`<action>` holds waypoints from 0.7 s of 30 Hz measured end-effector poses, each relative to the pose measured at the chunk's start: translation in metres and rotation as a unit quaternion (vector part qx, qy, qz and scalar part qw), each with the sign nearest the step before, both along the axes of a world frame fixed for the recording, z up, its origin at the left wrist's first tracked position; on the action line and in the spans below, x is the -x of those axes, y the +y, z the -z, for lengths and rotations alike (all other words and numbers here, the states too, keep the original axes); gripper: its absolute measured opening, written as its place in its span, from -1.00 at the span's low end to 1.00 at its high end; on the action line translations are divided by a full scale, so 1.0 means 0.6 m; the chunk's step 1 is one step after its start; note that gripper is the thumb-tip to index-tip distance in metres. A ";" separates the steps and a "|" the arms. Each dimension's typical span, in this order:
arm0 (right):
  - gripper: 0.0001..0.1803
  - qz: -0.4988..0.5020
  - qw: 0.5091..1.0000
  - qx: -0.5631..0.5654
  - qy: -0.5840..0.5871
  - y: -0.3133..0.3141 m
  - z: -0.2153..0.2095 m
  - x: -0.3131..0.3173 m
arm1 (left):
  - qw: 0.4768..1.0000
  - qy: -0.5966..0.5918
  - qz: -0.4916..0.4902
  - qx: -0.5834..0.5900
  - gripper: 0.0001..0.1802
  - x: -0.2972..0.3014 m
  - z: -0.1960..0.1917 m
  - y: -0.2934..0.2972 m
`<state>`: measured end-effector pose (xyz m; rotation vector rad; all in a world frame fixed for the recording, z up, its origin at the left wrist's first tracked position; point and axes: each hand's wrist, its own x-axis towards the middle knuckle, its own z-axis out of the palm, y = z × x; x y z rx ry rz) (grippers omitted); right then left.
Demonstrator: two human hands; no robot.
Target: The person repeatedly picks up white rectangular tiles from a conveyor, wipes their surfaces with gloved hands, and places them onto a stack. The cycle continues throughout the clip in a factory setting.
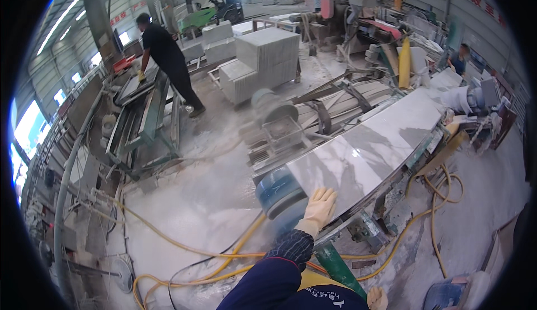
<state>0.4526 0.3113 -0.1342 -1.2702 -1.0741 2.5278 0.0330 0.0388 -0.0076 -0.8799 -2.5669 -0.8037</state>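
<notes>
My left hand [319, 206], in a cream rubber glove with a dark knitted cuff, reaches out over the near end of a long white and grey stone slab [358, 156]. Its fingers are stretched out and lie on or just over the slab's edge; it holds nothing. Beneath that end of the slab sits a blue belt end [279, 192] of the machine bed. At the bottom edge my right hand [377, 297], gloved in the same colour, shows only in part, and its fingers are not clear. A green metal leg [339, 268] stands between the two hands.
Yellow hoses [235, 254] loop across the wet, pale floor. Beyond the slab stands a motor unit [277, 117]. Stacked stone slabs [260, 58] and a green forklift [212, 10] are further back. At far left a person in dark clothes [168, 58] leans over a metal frame [145, 120].
</notes>
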 end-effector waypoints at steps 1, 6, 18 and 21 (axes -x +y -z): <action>-0.20 0.004 1.000 0.000 -0.006 0.000 -0.002 0.007 | 1.000 0.015 0.004 -0.017 -0.61 -0.001 -0.003 -0.002; -0.22 -0.002 1.000 -0.001 -0.029 0.006 -0.014 0.048 | 0.997 0.031 0.025 -0.071 -0.61 -0.012 -0.027 -0.014; -0.26 -0.003 0.999 0.001 -0.049 -0.001 -0.010 0.091 | 0.998 -0.012 0.028 -0.050 -0.59 -0.019 -0.030 -0.025; -0.27 -0.004 0.999 0.002 -0.051 -0.005 -0.010 0.099 | 0.996 0.055 0.013 -0.067 -0.63 -0.020 -0.032 -0.028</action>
